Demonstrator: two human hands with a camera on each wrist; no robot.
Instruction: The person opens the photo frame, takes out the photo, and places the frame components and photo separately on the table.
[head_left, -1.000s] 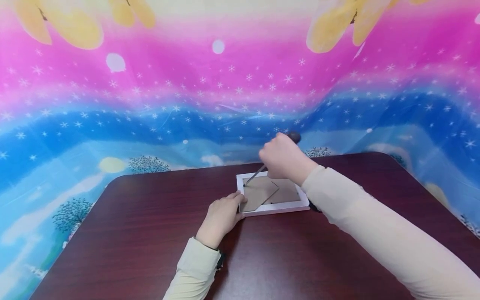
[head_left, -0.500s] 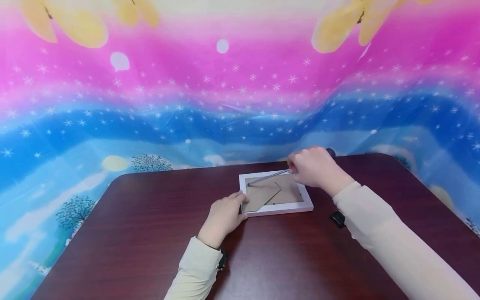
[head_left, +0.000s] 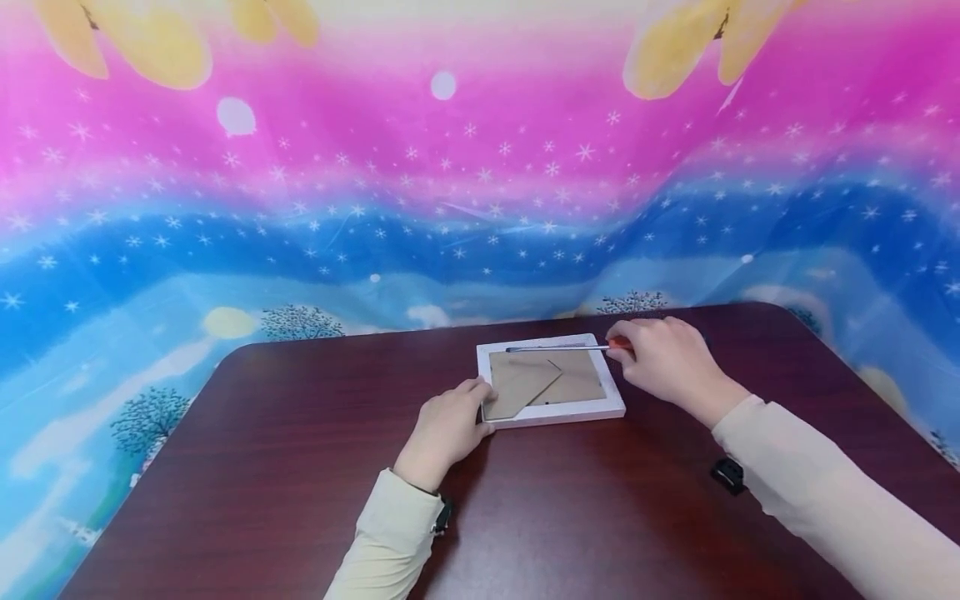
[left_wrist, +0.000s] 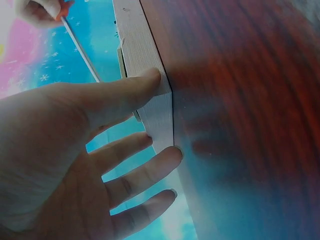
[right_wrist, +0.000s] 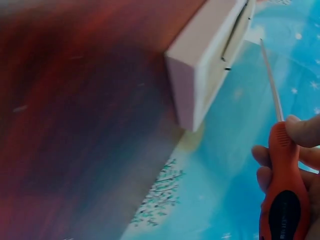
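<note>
A white picture frame point(head_left: 577, 411) lies face down on the table, its brown backing board point(head_left: 581, 385) and angled stand flap point(head_left: 513, 393) showing. My left hand point(head_left: 442, 433) holds its near left corner; in the left wrist view the thumb presses the near side and fingers reach round the left side. My right hand point(head_left: 671, 360), right of the frame, grips a screwdriver with a red and black handle point(right_wrist: 285, 180). The metal shaft point(head_left: 558, 348) points left across the frame's far part. In the right wrist view the tip appears raised off the board.
The dark reddish-brown table point(head_left: 315, 467) has rounded far corners. Behind it hangs a printed cloth point(head_left: 420, 192) in pink and blue. Small dark tabs point(right_wrist: 227, 69) show along the backing's edge.
The right hand has moved right and lower in view with the screwdriver, whose shaft has swung from steep to nearly level. Its tip has left the backing's left edge. The left hand stays put.
</note>
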